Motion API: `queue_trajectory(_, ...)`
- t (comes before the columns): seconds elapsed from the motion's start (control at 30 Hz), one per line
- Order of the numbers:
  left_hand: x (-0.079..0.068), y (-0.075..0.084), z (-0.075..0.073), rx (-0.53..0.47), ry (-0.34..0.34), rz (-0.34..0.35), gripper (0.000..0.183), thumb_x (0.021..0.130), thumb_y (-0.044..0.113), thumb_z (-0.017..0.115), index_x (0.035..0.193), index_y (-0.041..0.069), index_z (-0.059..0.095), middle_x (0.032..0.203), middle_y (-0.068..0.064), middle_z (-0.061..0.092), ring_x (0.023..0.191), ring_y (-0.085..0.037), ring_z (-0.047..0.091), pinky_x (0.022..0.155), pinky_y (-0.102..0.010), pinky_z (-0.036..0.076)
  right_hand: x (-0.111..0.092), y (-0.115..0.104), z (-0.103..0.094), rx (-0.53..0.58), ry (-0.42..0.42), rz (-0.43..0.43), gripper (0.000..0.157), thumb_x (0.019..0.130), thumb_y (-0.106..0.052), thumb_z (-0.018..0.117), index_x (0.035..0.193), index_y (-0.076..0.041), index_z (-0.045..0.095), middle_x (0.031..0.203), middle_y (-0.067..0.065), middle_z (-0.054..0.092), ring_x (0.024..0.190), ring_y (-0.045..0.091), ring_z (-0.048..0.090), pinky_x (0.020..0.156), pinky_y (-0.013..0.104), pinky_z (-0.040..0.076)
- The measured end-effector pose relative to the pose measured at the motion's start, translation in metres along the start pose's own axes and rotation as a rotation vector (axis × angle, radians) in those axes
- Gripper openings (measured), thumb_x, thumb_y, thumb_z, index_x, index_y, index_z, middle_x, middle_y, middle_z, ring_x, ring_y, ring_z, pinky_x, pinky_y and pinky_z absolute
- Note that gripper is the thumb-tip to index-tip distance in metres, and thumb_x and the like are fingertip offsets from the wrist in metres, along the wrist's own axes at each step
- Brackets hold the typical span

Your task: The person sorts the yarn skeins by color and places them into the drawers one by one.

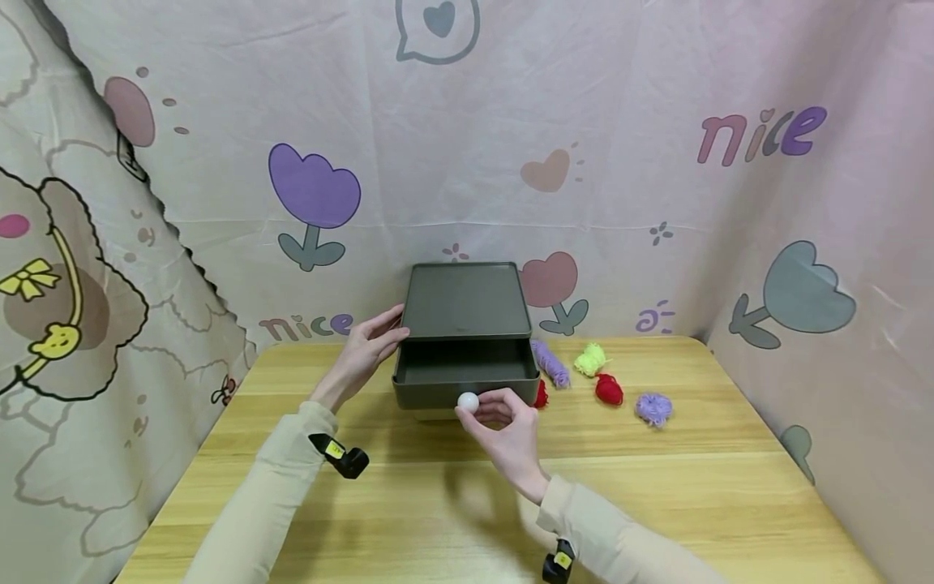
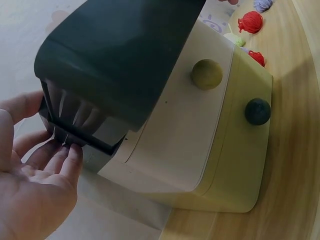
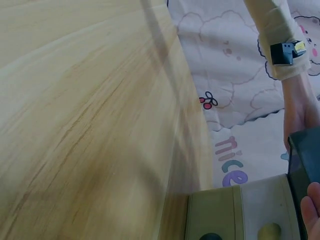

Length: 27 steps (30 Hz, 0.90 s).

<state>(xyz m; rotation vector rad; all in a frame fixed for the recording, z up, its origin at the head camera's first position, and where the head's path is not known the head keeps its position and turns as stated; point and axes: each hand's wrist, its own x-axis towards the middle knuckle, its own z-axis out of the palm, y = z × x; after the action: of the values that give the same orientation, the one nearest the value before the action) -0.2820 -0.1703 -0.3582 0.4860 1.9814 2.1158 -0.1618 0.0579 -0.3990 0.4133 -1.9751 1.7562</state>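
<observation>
A small chest of drawers (image 1: 467,300) stands on the table, with a dark green top section, a white middle and a yellow-green bottom. Its top drawer (image 1: 430,396) is pulled partway out, and the visible part inside looks bare. My right hand (image 1: 511,434) pinches the round white knob (image 1: 468,402) on that drawer's front between thumb and finger. Against the chest's upper left side, the fingertips of my left hand (image 1: 365,353) rest. Two lower knobs, one yellowish (image 2: 207,74) and one dark green (image 2: 257,111), show in the left wrist view.
Right of the chest lie a purple yarn bundle (image 1: 550,365), a yellow-green one (image 1: 589,359), a red one (image 1: 609,390) and a lavender one (image 1: 653,410). Another red bundle (image 1: 541,395) is partly hidden by the drawer. A printed curtain (image 1: 620,203) hangs behind the wooden table (image 1: 394,519).
</observation>
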Motion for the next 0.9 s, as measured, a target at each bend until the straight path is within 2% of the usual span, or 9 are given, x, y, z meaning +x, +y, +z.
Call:
queue_trajectory(0.3,-0.001,0.000,-0.001,-0.008,0.000,0.000,0.064,0.088,0.020,0.056,0.142,0.011,0.022,0.151,-0.002,0.011,0.138,-0.016,0.014,0.111,-0.036,0.020,-0.003,-0.002,-0.002,0.004,-0.012,-0.052,0.024,0.068,-0.005,0.075,0.083,0.005,0.058,0.075,0.018,0.068,0.066,0.020,0.066,0.059,0.032,0.056)
queue_trajectory(0.43,-0.001,0.000,-0.001,-0.007,-0.003,0.003,0.064,0.088,0.020,0.055,0.142,0.011,0.022,0.152,-0.002,0.011,0.138,-0.016,0.014,0.111,-0.036,0.020,-0.004,0.000,-0.001,0.004,-0.016,-0.048,0.024,0.068,-0.006,0.075,0.083,0.003,0.059,0.075,0.017,0.068,0.066,0.019,0.066,0.059,0.032,0.056)
queue_trajectory(0.77,0.001,-0.001,-0.001,-0.029,0.000,0.003,0.063,0.088,0.018,0.055,0.142,0.010,0.023,0.151,-0.002,0.011,0.138,-0.015,0.015,0.111,-0.034,0.020,-0.005,0.030,0.001,0.008,-0.013,-0.081,0.025,0.069,-0.020,0.076,0.084,-0.007,0.059,0.075,0.010,0.069,0.067,0.011,0.066,0.058,0.027,0.056)
queue_trajectory(0.9,0.000,0.002,0.002,-0.041,-0.005,0.001,0.061,0.089,0.014,0.053,0.142,0.008,0.022,0.152,-0.003,0.010,0.138,-0.016,0.014,0.112,-0.034,0.020,-0.005,0.019,0.000,0.010,-0.016,-0.093,0.024,0.069,-0.013,0.075,0.083,-0.003,0.059,0.074,0.014,0.069,0.066,0.014,0.067,0.057,0.030,0.056)
